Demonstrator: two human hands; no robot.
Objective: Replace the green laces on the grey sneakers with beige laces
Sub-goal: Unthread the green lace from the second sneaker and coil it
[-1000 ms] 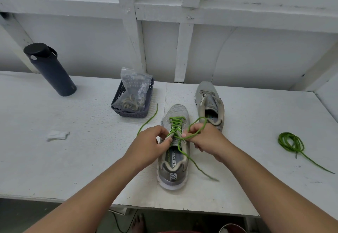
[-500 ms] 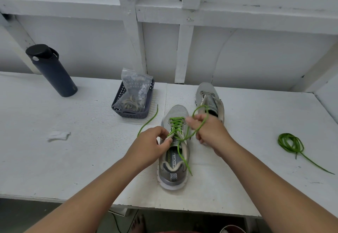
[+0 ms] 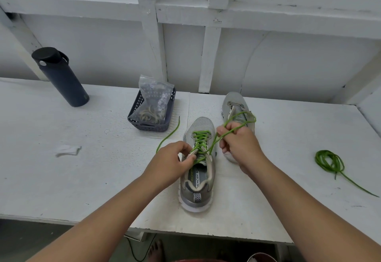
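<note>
I've got the near grey sneaker point(image 3: 197, 165) heel toward me on the white bench point(image 3: 82, 179), and my left hand point(image 3: 167, 164) pinches the eyelet edge by the tongue, fingers curled tight to pin it. My right hand point(image 3: 240, 144) is closed around the green lace point(image 3: 201, 143), drawing a loop up and away over the far shoe. To do this well, I'd say keep that left pinch firm so the shoe doesn't lift, and pull each crossing along the line of its eyelet rather than yanking the whole run, or it could bind.

Further out: the second sneaker point(image 3: 235, 105) sits just behind my right hand, its near half covered, so I can't tell its eyelets are bare. A loose green lace coil point(image 3: 328, 162) lies well right. The basket point(image 3: 152, 126) holds a clear bag point(image 3: 153, 99); pale strands inside, probably the beige laces, hard to confirm. The lace's right-hand tip is hidden in my fist.
</note>
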